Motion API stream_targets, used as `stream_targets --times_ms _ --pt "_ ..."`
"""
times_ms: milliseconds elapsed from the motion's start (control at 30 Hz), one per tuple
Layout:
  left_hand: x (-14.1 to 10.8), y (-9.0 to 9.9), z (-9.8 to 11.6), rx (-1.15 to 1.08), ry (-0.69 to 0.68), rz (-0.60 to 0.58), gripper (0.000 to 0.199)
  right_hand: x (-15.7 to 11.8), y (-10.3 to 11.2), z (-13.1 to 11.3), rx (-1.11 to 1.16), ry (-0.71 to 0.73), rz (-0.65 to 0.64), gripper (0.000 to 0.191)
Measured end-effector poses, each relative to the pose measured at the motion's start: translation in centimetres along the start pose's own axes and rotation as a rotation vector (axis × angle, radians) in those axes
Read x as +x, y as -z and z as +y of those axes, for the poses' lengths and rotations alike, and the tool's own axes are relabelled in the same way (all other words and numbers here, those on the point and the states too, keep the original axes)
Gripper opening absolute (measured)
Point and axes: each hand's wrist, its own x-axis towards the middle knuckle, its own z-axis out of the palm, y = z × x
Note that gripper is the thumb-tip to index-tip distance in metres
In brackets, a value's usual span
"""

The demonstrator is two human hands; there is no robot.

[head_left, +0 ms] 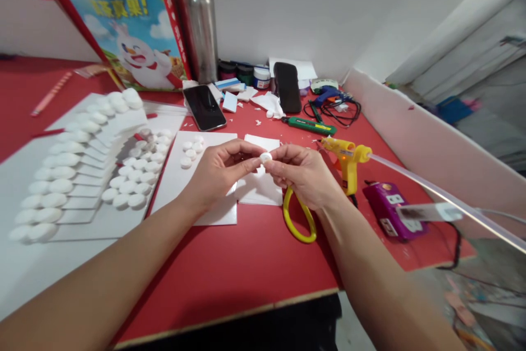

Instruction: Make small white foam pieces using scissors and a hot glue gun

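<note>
Between the fingertips of both hands is a small white disc (266, 157), held over a stack of white paper cards (258, 195). My left hand (222, 167) pinches it from one side, my right hand (302, 170) from the other. A yellow loop handle (290, 222) shows below my right palm; whether that hand also grips it, I cannot tell. Left of my left hand, several white discs (186, 162) lie on a white board (219, 217). Further left are rows of white discs (135, 186) and overlapping cards topped with white round pieces (63, 172).
On the right stand a yellow glue gun (349, 167) with a long clear stick and a purple box (390, 211). Behind are a green cutter (311, 126), two phones (204, 108), paper scraps, a cable (349, 113), a steel flask (201, 33) and a printed bag (139, 28).
</note>
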Motion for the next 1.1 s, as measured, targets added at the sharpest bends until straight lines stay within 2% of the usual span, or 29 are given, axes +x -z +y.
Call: stream_targets --times_ms 200,300,467,567,633,667,767,833,967,1100 --pt "0.2 0.2 -0.4 -0.026 -0.015 -0.043 0.013 0.0 0.0 0.0 0.046 -0.053 -0.032 0.034" --pt "0.2 0.3 -0.8 0.081 -0.054 -0.028 0.017 0.3 0.0 0.1 0.082 -0.105 -0.011 0.036" --pt "0.0 0.3 -1.0 0.445 -0.334 -0.078 0.027 0.5 0.1 0.0 0.124 -0.204 -0.05 0.039" --pt "-0.1 0.3 -0.8 0.553 -0.417 -0.068 0.024 0.3 -0.1 -0.1 0.103 -0.19 -0.058 0.039" --pt "-0.1 0.3 -0.7 0.495 -0.362 -0.024 0.021 0.3 -0.3 -0.1 0.102 -0.162 -0.052 0.039" --pt "-0.1 0.4 -0.7 0.42 -0.289 -0.008 0.02 0.3 -0.4 -0.1 0.106 -0.144 -0.036 0.04" --pt "0.1 0.5 -0.7 0.083 -0.018 0.001 0.025 0.5 -0.4 0.1 0.13 -0.046 0.074 0.043" --pt "0.2 0.5 -0.8 -0.13 0.098 -0.002 0.026 0.6 -0.4 0.2 0.131 0.036 0.141 0.04" --pt "0.3 0.1 -0.9 -0.383 0.187 0.021 0.021 0.4 -0.6 0.3 0.013 0.139 0.153 0.036" --pt "0.3 -0.2 -1.2 -0.384 0.215 -0.002 0.019 0.2 -0.8 0.6 -0.19 0.202 0.117 0.035"
